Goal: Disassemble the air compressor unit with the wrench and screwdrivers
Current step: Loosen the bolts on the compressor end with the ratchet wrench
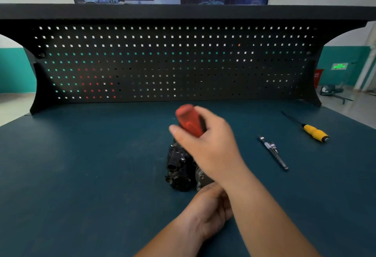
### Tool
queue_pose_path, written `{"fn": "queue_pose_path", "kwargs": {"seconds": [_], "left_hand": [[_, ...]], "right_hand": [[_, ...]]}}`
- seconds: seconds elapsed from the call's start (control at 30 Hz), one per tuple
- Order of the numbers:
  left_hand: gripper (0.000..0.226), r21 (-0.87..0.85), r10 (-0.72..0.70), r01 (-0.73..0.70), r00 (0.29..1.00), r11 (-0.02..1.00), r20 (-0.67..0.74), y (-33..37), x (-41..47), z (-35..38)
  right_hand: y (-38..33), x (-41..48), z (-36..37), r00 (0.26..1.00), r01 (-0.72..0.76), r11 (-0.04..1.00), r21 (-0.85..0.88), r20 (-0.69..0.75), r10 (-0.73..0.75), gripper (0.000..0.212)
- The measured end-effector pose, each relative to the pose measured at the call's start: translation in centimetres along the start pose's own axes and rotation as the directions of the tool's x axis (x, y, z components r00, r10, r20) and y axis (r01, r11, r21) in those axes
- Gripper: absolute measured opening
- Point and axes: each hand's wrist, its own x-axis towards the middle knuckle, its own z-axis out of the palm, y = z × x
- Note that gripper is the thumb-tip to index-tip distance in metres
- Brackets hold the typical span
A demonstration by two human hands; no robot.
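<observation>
The black air compressor unit [179,167] stands on the blue workbench [81,165] near the middle. My right hand [209,145] grips the red handle of a screwdriver [189,120] held upright above the unit; its shaft is hidden behind my hand. My left hand [207,212] holds the near end of the unit, partly covered by my right forearm. A yellow-handled screwdriver [314,132] lies at the far right. A slim metal wrench [273,152] lies right of the unit.
A black pegboard [173,63] with a shelf on top closes off the back of the bench. The bench's right edge runs close behind the yellow screwdriver. Bare blue surface spreads to the left of the unit.
</observation>
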Motion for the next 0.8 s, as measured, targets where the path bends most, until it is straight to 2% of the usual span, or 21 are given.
{"fn": "queue_pose_path", "kwargs": {"seconds": [0.07, 0.17, 0.27, 0.33, 0.43, 0.6, 0.73, 0.8], "left_hand": [[0.036, 0.027, 0.008, -0.008, 1.000, 1.000, -0.003, 0.1, -0.1, 0.0], [0.041, 0.082, 0.043, -0.041, 0.999, 0.996, -0.014, 0.1, -0.2, 0.2], [0.027, 0.096, 0.051, -0.047, 0.998, 0.994, -0.043, 0.1, -0.1, 0.4], [0.020, 0.084, 0.055, -0.050, 0.997, 0.995, -0.059, 0.0, -0.1, 0.5], [0.019, 0.076, 0.055, -0.051, 0.997, 0.996, -0.050, 0.0, -0.2, 0.7], [0.015, 0.113, 0.048, -0.040, 0.996, 0.993, -0.075, 0.0, -0.4, 1.0], [0.015, 0.104, 0.036, -0.026, 0.994, 0.994, -0.100, 0.0, -0.5, 0.8], [0.017, 0.090, 0.038, -0.029, 0.994, 0.996, -0.099, 0.0, -0.5, 0.8]], "right_hand": [[0.1, -0.5, 0.4, 0.999, 0.030, 0.999, -0.024, 0.029, -0.029, 0.032], [0.3, -0.6, -0.8, 0.998, -0.007, 0.995, 0.098, -0.058, 0.012, 0.017], [0.7, 0.0, -3.0, 0.978, -0.093, 0.963, 0.254, -0.159, 0.136, 0.011], [1.1, 0.4, -4.5, 0.950, -0.125, 0.889, 0.441, -0.206, 0.236, 0.012], [1.9, 0.4, -6.6, 0.896, -0.085, 0.755, 0.651, -0.282, 0.344, 0.017], [4.2, -1.1, -9.3, 0.725, 0.037, 0.533, 0.845, -0.390, 0.568, 0.027], [6.5, -3.8, -10.1, 0.536, 0.178, 0.388, 0.904, -0.420, 0.732, 0.027], [7.5, -5.2, -10.0, 0.441, 0.228, 0.316, 0.921, -0.387, 0.810, 0.031]]}}
